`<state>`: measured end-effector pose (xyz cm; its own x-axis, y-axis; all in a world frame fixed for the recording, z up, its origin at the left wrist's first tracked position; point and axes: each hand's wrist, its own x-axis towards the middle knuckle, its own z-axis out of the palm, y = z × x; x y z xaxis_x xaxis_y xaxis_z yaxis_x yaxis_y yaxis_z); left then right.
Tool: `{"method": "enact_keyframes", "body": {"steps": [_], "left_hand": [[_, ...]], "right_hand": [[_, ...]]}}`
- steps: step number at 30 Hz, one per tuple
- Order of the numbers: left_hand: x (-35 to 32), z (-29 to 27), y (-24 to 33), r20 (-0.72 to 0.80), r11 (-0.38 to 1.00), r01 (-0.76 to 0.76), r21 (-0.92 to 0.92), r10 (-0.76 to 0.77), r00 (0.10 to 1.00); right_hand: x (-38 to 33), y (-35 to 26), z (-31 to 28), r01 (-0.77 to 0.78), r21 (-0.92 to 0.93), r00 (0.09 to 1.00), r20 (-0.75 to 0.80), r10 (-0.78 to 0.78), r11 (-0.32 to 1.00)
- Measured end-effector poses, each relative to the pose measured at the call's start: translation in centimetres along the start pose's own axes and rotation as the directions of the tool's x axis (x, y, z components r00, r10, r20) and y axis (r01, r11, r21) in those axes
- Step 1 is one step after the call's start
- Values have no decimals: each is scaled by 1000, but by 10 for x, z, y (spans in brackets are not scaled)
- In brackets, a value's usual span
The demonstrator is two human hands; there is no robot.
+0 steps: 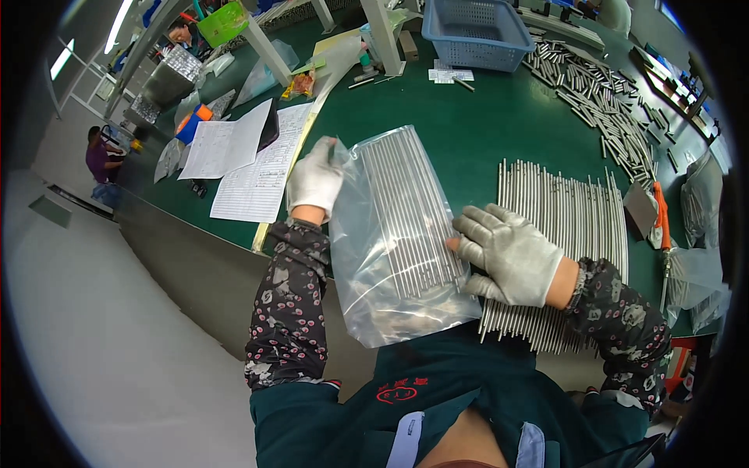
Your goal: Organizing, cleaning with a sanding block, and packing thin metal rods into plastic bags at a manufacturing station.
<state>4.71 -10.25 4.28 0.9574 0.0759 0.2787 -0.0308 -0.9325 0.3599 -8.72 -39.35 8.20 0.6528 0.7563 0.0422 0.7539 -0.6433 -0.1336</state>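
A clear plastic bag (355, 288) lies at the table's near edge, with a flat row of thin metal rods (409, 210) inside it. My left hand (315, 179), in a white glove with bare fingertips, is closed on the bag's upper left edge. My right hand (511, 253), gloved the same way, lies flat with fingers stretched out, touching the bag's right side. Beneath and beyond that hand, a wide row of loose metal rods (558, 207) lies side by side, some ends overhanging the near edge. The palm hides part of this row.
Printed sheets (257, 183) lie to the left. A blue plastic basket (477, 35) stands at the back, beside a large scatter of short metal pins (601, 101). Right of the rods are a brown block (640, 209), an orange-handled tool (662, 214) and filled bags (694, 273). Other people sit farther off.
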Motion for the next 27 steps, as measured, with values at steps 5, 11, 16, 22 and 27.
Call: {"method": "enact_keyframes", "body": {"steps": [5, 11, 16, 22, 27], "left_hand": [[-24, -12, -64, -157, 989, 147, -5, -146, 977], [-100, -39, -25, -178, 882, -62, -467, -25, 984], [-113, -36, -4, -217, 874, -425, -236, 379, 900], [-133, -48, -18, 6, 809, -550, -207, 563, 826], [-155, -70, 12, -284, 711, -640, -292, 574, 768]], "right_hand": [[29, -5, 19, 52, -16, 998, 28, -52, 999], [64, -12, 36, 93, 45, 994, 48, -95, 995], [90, 7, 40, 155, -9, 987, 51, -154, 988], [65, 10, 38, 2, -57, 996, 90, 3, 998], [75, -5, 47, 31, -2, 999, -15, -31, 1000]]}}
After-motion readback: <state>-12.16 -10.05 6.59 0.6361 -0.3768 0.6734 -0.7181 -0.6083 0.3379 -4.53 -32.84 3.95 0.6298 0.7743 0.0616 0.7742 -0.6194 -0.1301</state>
